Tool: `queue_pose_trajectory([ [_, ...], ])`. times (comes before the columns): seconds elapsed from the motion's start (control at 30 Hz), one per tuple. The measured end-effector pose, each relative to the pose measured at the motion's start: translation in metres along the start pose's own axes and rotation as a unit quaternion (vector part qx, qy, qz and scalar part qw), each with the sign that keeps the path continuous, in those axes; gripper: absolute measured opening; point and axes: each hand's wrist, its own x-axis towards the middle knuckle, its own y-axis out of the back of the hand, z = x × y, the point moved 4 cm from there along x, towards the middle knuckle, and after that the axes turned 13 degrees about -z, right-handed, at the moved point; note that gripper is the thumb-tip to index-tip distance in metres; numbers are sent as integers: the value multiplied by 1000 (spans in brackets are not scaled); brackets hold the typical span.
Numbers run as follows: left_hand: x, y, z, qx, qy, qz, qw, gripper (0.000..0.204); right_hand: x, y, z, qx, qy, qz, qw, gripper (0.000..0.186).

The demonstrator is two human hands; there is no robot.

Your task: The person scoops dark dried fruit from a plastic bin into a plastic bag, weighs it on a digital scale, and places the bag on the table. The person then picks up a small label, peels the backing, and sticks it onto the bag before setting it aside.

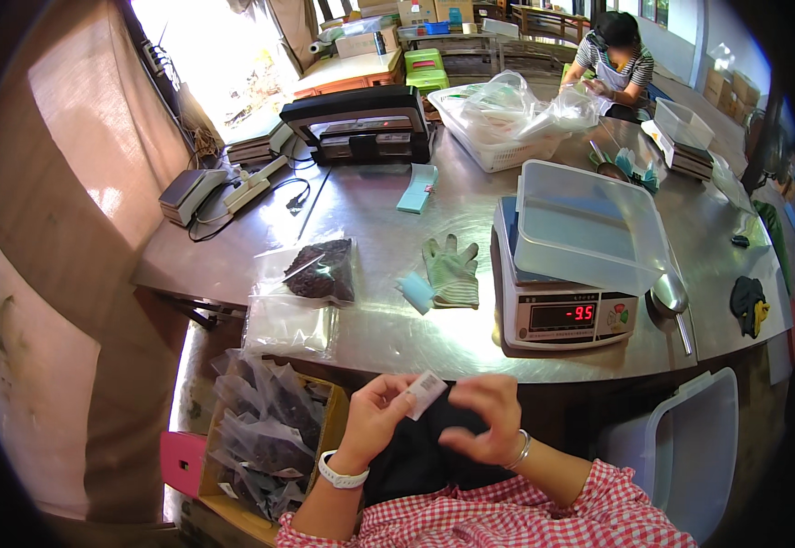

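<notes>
Below the table's front edge, my left hand (pixel 377 418) pinches a small white label (pixel 427 393) with a dark printed block. Just right of the label, my right hand (pixel 491 413) holds nothing, its fingers curved and apart. On the table ahead lie a clear plastic bag (pixel 323 270) of dark dried goods, a grey knitted glove (pixel 452 267) and a light blue slip pad (pixel 415 293). A white digital scale (pixel 562 321) with lit red digits stands to the right, bearing a clear plastic tub (pixel 589 219). Beside it rests a metal scoop (pixel 670 297).
A cardboard box (pixel 332 429) of filled bags stands at lower left, a clear bin (pixel 690 447) at lower right. Across the steel table (pixel 370 205) are a black sealing machine (pixel 361 128), a white basket (pixel 498 153) of plastic bags and a power strip (pixel 249 190). Another person (pixel 612 68) sits beyond.
</notes>
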Motion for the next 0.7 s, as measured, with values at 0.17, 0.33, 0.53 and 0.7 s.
queue_pose_trajectory([
  [0.17,2,-1,4,135,-10,-90,987,8,12,-14,27,137,-141,-86,977,22],
  [0.33,18,24,-15,117,-48,-45,991,45,0,-12,35,133,-101,47,985,13],
  [0.53,87,212,-16,-135,-20,424,895,39,-6,5,50,127,-104,49,985,16],
  [0.7,124,293,-28,-141,71,482,862,39,-19,11,53,148,-121,49,980,22],
])
